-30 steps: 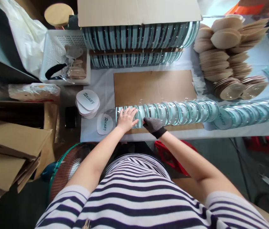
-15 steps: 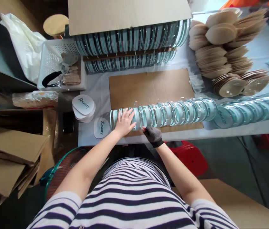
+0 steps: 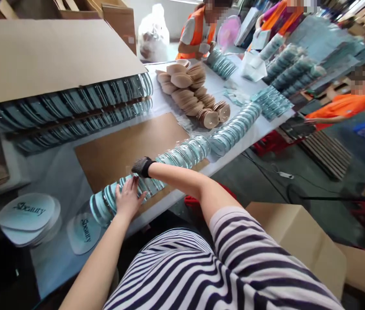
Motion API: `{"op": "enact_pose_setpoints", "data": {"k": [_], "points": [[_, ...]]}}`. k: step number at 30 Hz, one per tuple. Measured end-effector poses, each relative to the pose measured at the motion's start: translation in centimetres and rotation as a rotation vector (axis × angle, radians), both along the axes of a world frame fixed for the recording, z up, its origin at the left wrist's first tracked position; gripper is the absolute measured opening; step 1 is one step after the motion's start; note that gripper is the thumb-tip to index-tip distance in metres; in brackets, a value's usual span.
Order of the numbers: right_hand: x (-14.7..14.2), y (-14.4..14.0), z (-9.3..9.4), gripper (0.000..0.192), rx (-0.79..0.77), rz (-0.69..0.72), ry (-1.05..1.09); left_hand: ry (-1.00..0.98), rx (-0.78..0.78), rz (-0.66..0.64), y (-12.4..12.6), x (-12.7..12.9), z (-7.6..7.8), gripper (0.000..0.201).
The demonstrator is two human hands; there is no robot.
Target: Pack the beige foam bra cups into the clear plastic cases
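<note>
A long row of clear round plastic packs with teal-and-white edges [image 3: 182, 154] runs across the table, packed face to face. My bare left hand [image 3: 129, 199] lies over the near end of the row, fingers spread on the packs. Just beyond it, my right hand [image 3: 142, 167] in a dark grey glove reaches across to the far side of the row. Its fingers are bent and close to my left fingertips; what they pinch is hidden. A loose white card printed "Sbeauty" [image 3: 83, 234] lies by the row's end, and a stack of such cards [image 3: 29, 213] sits further left.
A cardboard sheet [image 3: 130, 144] lies under and behind the row. Brown oval pieces [image 3: 182, 99] are piled beyond it. Racked packs [image 3: 104, 97] stand under a cardboard flap [image 3: 46, 56]. Co-workers in orange [image 3: 190, 36] are at the far side; a carton [image 3: 285, 237] stands at right.
The view has swung to the right, bringing co-workers into sight. My right hand has gone from the row's near side to its far side. My left hand stays on the packs.
</note>
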State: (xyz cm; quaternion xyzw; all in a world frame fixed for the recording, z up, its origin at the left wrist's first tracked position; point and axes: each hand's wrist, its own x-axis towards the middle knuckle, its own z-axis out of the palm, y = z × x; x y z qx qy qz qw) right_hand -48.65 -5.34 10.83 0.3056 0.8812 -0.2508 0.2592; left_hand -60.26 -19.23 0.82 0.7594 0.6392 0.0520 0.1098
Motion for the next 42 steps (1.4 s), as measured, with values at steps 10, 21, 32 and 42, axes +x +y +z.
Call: {"op": "enact_pose_setpoints", "data": {"k": [10,21,32,42], "points": [[7.1,-6.5,-4.5,0.041,0.29,-0.324,0.048,-0.028,-0.048,0.023,0.2,0.3,1.2,0.063],[1.4,-1.3,-2.7,0.033,0.255,-0.055,0.019,-0.05,-0.031,0.037,0.1,0.2,0.6,0.064],[3.9,-4.2,-4.9,0.04,0.273,-0.013,0.082,-0.016,-0.067,0.031,0.1,0.1,1.1,0.064],[8.0,-13.4,-13.3,0.04,0.2,-0.207,0.013,0.012,-0.085,0.021,-0.1,0.2,1.3,0.066]]}}
